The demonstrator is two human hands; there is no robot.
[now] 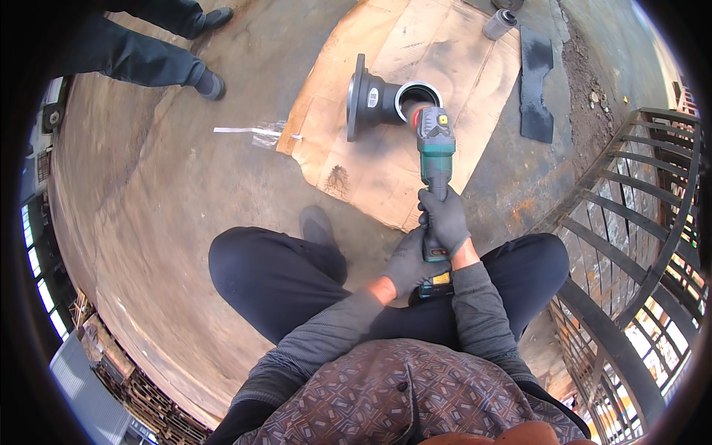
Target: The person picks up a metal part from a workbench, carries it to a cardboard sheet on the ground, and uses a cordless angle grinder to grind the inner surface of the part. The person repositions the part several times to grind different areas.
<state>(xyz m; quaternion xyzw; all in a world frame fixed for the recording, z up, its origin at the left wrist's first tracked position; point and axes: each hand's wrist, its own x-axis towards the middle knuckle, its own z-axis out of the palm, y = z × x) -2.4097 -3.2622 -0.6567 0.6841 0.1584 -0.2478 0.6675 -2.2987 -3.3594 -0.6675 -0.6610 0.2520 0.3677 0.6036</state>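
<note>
Both of my gloved hands are closed around a green and black cordless angle grinder. My right hand wraps the grip, and my left hand holds the rear end by the battery. The tool's reddish head meets the open rim of a black flanged pipe fitting, partly hiding the bore. Whether the disc touches the metal cannot be made out. The fitting lies on a flattened cardboard sheet with dark dust smudges, its wide flange facing left.
A grey can lies at the cardboard's far right, near a dark flat plate. Curved metal railing stands close on my right. A person's legs are at the far left. A white strip lies by the cardboard.
</note>
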